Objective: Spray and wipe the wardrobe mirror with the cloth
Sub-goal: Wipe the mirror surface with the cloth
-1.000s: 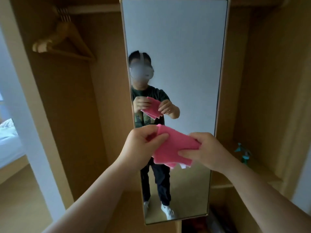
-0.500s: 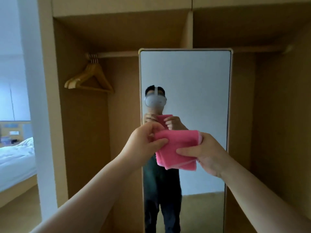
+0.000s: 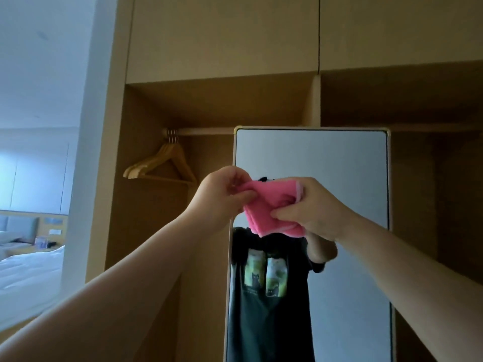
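left hand (image 3: pixel 222 197) + right hand (image 3: pixel 316 210) grip cloth (image 3: pixel 269 205) | probably off mirror (image 3: pixel 339 163)

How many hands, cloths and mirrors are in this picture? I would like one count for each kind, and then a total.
Hands: 2 (left hand, right hand, both holding the cloth)
Pink cloth: 1
Mirror: 1
Total: 4

Head-worn view, forward and upward, near mirror (image 3: pixel 313 152)
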